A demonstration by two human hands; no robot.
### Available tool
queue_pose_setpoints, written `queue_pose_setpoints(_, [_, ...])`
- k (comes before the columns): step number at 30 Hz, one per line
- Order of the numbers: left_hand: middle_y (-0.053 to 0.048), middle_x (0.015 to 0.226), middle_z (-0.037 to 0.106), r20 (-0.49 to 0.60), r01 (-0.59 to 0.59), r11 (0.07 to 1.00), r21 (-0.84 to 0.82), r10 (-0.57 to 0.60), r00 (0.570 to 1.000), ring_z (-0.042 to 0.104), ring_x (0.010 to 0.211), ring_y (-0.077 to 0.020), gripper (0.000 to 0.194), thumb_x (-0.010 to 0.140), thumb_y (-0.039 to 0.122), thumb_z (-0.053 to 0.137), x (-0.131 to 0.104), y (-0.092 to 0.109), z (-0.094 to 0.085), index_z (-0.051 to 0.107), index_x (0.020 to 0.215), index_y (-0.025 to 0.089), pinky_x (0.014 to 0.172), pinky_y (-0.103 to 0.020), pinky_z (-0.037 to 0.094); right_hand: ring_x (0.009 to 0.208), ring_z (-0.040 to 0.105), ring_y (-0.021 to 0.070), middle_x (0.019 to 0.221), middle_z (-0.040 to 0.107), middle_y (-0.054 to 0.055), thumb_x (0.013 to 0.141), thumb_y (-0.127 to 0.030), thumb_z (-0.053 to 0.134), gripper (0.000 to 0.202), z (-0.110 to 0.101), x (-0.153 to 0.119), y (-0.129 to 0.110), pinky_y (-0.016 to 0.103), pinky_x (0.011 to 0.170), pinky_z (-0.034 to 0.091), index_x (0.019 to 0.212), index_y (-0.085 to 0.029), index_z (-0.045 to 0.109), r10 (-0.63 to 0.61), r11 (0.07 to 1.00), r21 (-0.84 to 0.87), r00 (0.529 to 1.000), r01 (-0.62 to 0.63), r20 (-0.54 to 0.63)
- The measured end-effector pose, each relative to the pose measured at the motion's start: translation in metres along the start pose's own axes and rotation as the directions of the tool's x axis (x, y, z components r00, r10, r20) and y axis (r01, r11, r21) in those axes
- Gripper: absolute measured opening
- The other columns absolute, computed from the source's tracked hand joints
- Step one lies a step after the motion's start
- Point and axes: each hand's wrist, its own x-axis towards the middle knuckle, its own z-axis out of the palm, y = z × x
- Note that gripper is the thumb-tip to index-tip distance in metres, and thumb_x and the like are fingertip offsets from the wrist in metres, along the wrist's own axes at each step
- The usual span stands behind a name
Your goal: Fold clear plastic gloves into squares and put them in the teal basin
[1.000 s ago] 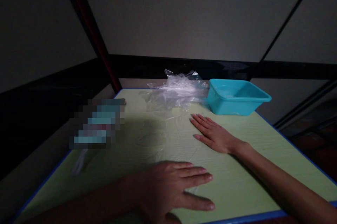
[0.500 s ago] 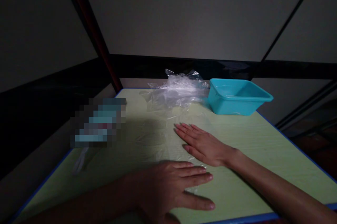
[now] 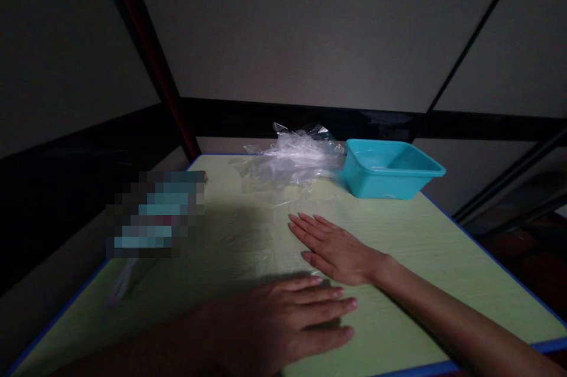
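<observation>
Both hands are held palm down with the fingers extended and slightly parted, so the grip is wide on each side. The right hand (image 3: 334,250) is laid flat over a thin clear plastic sheet (image 3: 254,235), its fingers pointed toward the upper left. The left hand (image 3: 301,318) is placed nearer the wearer, its fingers directed to the right, and part of its back is lost in shadow. (Whether the left palm is pressed on the plastic or on the bare table cannot be told, since the film is so faint.)

The sheet is spread over the middle of the pale green table (image 3: 443,259), where its creases are picked out by weak light. Beyond it, near the far edge, clear plastic is bunched into a crumpled pile (image 3: 296,158). Just to the right of that pile a turquoise basin (image 3: 385,185) is set upright. At the far left, an object (image 3: 153,211) is masked by pixelation, and a pale strip (image 3: 121,282) is seen just below it. The table is edged in blue and backed by a grey wall (image 3: 287,34), crossed by a dark band (image 3: 248,117).
</observation>
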Motion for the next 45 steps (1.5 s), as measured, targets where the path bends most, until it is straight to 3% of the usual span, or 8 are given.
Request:
queue_pose_setpoints(2, [-0.012,0.143,0.012,-0.139,0.136,0.988,0.066,-0.126,0.982,0.012,0.131,-0.0230,0.066,0.084,0.047,0.036,-0.002,-0.010,0.005,0.020,0.135,0.008,0.106,-0.038,0.015,0.131,0.004,0.0178,0.144,0.011,0.009,0.090,-0.035,0.028,0.055,0.000,0.000,0.000,0.037,0.107,0.011,0.138,-0.010,0.014,0.004,1.000,-0.005,1.000,-0.004,0.008])
queue_pose_setpoints(3, [-0.013,0.143,0.011,-0.243,0.256,0.962,0.097,-0.227,0.943,0.011,0.131,-0.0228,0.069,0.084,0.048,0.035,-0.003,-0.016,0.009,0.017,0.136,0.006,0.106,-0.039,0.015,0.131,0.005,0.0181,0.144,0.012,0.010,0.090,-0.035,0.027,0.055,0.000,0.001,0.000,0.037,0.107,0.011,0.137,-0.009,0.015,0.008,1.000,-0.006,1.000,-0.008,0.010])
queue_pose_setpoints(6, [-0.015,0.142,0.014,-0.471,0.587,0.803,0.107,-0.479,0.741,0.013,0.131,-0.0207,0.057,0.089,0.038,0.026,-0.010,-0.039,0.020,0.017,0.135,0.004,0.105,-0.038,0.019,0.131,0.004,0.0179,0.144,0.011,0.010,0.091,-0.036,0.024,0.055,0.000,0.000,-0.001,0.038,0.107,0.010,0.138,-0.009,0.012,0.026,1.000,0.003,1.000,-0.026,-0.001])
queue_pose_setpoints(8, [-0.018,0.141,0.018,-0.520,0.691,0.713,0.121,-0.548,0.656,0.015,0.130,-0.0223,0.056,0.089,0.039,0.024,-0.014,-0.053,0.025,0.023,0.132,0.002,0.105,-0.040,0.020,0.131,0.004,0.0172,0.144,0.008,0.010,0.091,-0.037,0.026,0.057,0.000,0.000,-0.001,0.037,0.107,0.010,0.138,-0.010,0.009,0.026,1.000,0.012,1.000,-0.026,-0.006])
queue_pose_setpoints(10, [-0.020,0.139,0.020,-0.506,0.741,0.656,0.144,-0.595,0.625,0.018,0.129,-0.0245,0.060,0.088,0.043,0.025,-0.018,-0.062,0.028,0.027,0.130,0.000,0.104,-0.040,0.021,0.131,0.003,0.0170,0.144,0.007,0.009,0.091,-0.038,0.026,0.058,0.000,0.000,-0.001,0.037,0.107,0.010,0.138,-0.011,0.008,0.032,0.999,0.018,0.999,-0.032,-0.010])
queue_pose_setpoints(23, [-0.019,0.139,0.023,-0.467,0.788,0.574,0.223,-0.646,0.603,0.018,0.129,-0.0251,0.066,0.086,0.050,0.026,-0.019,-0.065,0.032,0.028,0.130,0.001,0.104,-0.038,0.022,0.131,0.007,0.0187,0.143,0.010,0.010,0.090,-0.041,0.025,0.058,0.003,-0.002,0.002,0.037,0.107,0.013,0.138,-0.010,0.012,0.069,0.998,0.009,0.997,-0.068,-0.043])
queue_pose_setpoints(36, [-0.019,0.138,0.024,-0.466,0.789,0.565,0.242,-0.645,0.605,0.020,0.129,-0.0252,0.064,0.086,0.049,0.028,-0.019,-0.065,0.030,0.029,0.129,0.001,0.103,-0.039,0.024,0.130,0.011,0.0193,0.142,0.015,0.010,0.089,-0.050,0.019,0.061,-0.007,-0.018,0.038,0.041,0.106,0.015,0.137,-0.012,0.016,0.264,0.964,0.027,0.964,-0.263,-0.027])
queue_pose_setpoints(45, [-0.019,0.137,0.026,-0.500,0.779,0.581,0.238,-0.614,0.611,0.022,0.128,-0.0262,0.062,0.086,0.047,0.030,-0.019,-0.068,0.034,0.031,0.128,0.001,0.102,-0.040,0.026,0.130,0.014,0.0204,0.141,0.017,0.014,0.091,-0.036,0.024,0.053,-0.010,0.020,0.000,0.038,0.105,0.017,0.135,-0.006,0.023,0.179,0.983,-0.013,0.976,-0.182,-0.126])
